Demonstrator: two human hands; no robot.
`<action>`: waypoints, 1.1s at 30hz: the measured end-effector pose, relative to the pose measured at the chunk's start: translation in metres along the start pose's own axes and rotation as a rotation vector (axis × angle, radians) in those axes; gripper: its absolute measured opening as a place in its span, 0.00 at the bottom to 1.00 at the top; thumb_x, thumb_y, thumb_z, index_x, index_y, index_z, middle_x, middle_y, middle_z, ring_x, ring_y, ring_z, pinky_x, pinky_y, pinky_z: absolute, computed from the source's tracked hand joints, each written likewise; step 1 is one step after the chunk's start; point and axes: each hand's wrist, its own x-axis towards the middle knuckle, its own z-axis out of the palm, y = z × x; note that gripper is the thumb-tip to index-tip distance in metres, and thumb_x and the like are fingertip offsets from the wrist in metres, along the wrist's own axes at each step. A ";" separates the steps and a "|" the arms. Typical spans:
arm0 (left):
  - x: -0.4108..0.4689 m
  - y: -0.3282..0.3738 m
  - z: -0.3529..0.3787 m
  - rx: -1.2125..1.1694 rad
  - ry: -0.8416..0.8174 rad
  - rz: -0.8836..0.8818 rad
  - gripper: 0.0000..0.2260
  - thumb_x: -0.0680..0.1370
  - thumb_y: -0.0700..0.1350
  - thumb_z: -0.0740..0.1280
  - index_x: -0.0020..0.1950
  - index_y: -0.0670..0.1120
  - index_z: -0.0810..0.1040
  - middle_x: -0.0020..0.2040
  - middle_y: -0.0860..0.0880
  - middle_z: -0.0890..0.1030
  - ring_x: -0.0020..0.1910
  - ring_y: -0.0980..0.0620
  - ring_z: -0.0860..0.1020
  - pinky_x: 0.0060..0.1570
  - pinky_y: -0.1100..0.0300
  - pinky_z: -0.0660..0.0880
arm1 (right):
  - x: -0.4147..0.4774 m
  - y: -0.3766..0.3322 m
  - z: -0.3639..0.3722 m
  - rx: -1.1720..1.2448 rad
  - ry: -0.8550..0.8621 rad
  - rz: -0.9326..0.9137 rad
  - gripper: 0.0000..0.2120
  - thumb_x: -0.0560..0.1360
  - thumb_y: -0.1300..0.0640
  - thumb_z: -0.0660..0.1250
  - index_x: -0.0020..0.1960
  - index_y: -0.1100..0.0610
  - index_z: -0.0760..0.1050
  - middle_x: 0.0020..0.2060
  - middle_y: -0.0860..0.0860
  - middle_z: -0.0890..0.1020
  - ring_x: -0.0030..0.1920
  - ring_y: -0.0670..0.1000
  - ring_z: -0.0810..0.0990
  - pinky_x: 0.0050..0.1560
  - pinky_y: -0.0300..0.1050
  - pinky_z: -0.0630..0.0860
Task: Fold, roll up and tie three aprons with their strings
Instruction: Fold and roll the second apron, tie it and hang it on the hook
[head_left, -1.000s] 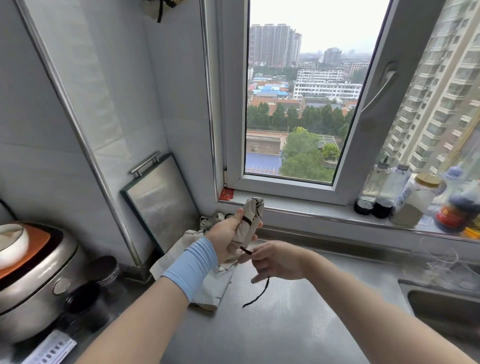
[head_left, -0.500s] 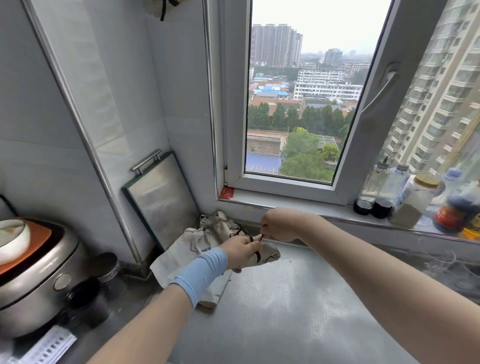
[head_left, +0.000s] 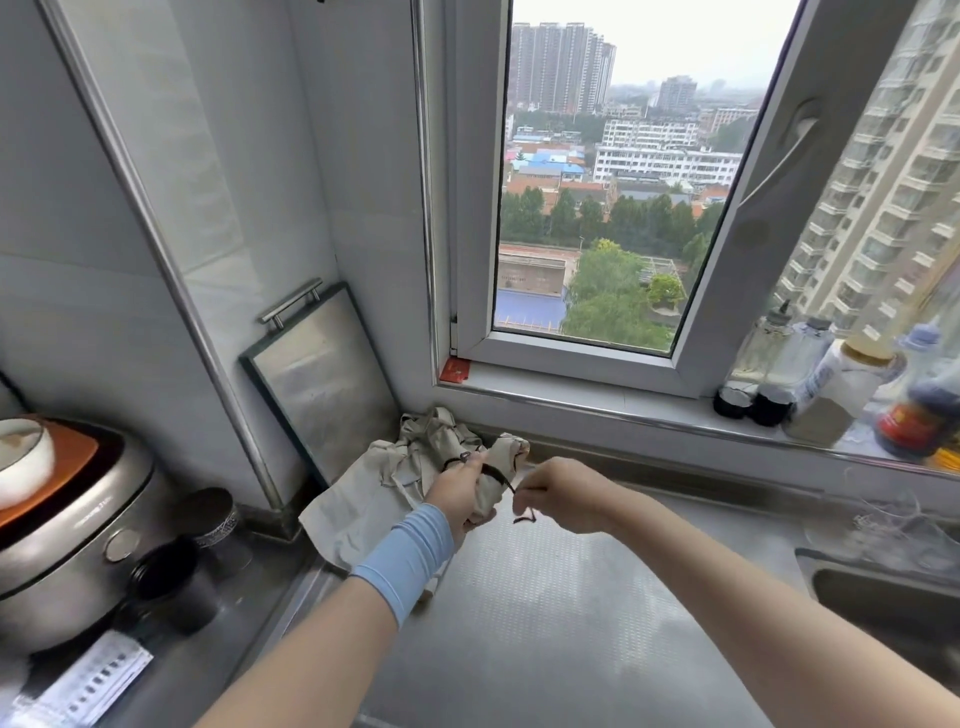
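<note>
Rolled beige cloth apron is gripped in the left hand; its thin dark string is pinched by the right hand just alongside.

Soft overcast daylight comes through the window at the far side and lights the scene evenly, with faint shadows. The steel counter carries a dull sheen. Wide-angle distortion bends straight lines at the edges, and the bottles at the far right look blurred.
</note>
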 end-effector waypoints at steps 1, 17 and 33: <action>0.003 -0.003 0.001 0.006 -0.013 0.037 0.16 0.80 0.56 0.62 0.55 0.43 0.78 0.48 0.40 0.80 0.41 0.45 0.79 0.39 0.54 0.78 | -0.001 0.004 0.003 0.239 -0.105 0.088 0.09 0.79 0.55 0.65 0.46 0.53 0.83 0.33 0.47 0.82 0.29 0.48 0.73 0.30 0.40 0.64; 0.030 -0.055 -0.002 0.474 -0.279 0.438 0.12 0.80 0.39 0.64 0.61 0.46 0.81 0.54 0.53 0.82 0.51 0.65 0.78 0.51 0.72 0.71 | 0.046 0.059 0.035 1.212 -0.159 0.419 0.15 0.77 0.56 0.69 0.58 0.66 0.80 0.50 0.62 0.82 0.47 0.56 0.84 0.49 0.50 0.83; 0.075 -0.142 -0.013 0.618 0.007 0.114 0.18 0.76 0.50 0.69 0.26 0.53 0.76 0.29 0.56 0.75 0.33 0.56 0.73 0.37 0.63 0.69 | 0.042 0.085 0.173 1.063 0.178 0.389 0.19 0.72 0.65 0.72 0.62 0.58 0.79 0.52 0.50 0.86 0.51 0.44 0.84 0.56 0.42 0.80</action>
